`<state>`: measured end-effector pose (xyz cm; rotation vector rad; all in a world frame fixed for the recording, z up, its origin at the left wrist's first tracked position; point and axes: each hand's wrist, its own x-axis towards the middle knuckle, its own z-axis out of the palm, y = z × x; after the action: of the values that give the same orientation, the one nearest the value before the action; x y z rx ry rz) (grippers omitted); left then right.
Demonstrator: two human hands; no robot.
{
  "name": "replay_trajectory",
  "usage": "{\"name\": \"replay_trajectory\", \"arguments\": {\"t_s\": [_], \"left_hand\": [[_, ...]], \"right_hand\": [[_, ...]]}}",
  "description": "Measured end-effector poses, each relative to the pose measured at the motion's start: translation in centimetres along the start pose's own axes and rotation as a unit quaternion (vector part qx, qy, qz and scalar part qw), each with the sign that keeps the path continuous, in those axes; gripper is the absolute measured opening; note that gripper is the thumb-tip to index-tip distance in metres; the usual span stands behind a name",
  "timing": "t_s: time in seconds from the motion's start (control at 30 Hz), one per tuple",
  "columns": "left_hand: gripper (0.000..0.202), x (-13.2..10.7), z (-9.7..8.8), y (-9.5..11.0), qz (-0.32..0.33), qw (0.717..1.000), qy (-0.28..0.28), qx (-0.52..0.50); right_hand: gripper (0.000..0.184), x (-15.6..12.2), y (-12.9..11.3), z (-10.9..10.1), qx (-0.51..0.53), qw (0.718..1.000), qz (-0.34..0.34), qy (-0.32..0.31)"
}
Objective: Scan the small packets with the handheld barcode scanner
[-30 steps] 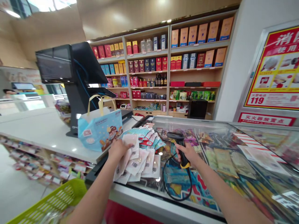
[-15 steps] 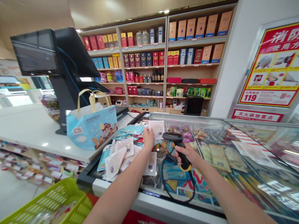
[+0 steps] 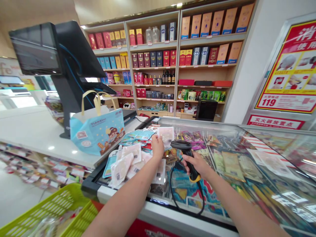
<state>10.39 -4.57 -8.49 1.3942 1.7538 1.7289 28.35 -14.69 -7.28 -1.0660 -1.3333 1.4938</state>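
My left hand (image 3: 157, 146) pinches a small clear-and-white packet (image 3: 167, 135) by its left edge, with the barcode side facing me. In my right hand (image 3: 196, 163) is a black barcode scanner (image 3: 182, 144), its head pointing left toward the packet, a short gap between them. The scanner's black cord (image 3: 171, 194) loops down over the glass freezer lid. Left of my left forearm lies a pile of similar white packets (image 3: 123, 168). Beyond them, blue packets (image 3: 140, 134) are heaped, some red ones among them.
A blue shopping bag (image 3: 97, 130) stands on the white counter (image 3: 29, 131), beside a black checkout screen (image 3: 34, 49). A green basket (image 3: 41, 207) sits low at the left. Packaged goods show under the freezer's glass (image 3: 229, 164). Shelves of boxes (image 3: 153, 59) fill the back wall.
The view has shifted slightly. The scanner has moved a little closer to the packet. Both hands keep their holds.
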Motion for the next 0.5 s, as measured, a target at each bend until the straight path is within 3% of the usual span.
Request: {"name": "replay_trajectory", "arguments": {"t_s": [0.37,0.5], "left_hand": [[0.008,-0.09,-0.08,0.07,-0.002,1.000,0.002,0.002],[0.008,0.40,0.05,0.01,-0.018,0.999,0.002,-0.050]], "right_hand": [[0.039,0.00,-0.08,0.17,0.018,1.000,0.003,0.009],[0.040,0.34,-0.30,0.09,0.024,1.000,-0.003,0.019]]}}
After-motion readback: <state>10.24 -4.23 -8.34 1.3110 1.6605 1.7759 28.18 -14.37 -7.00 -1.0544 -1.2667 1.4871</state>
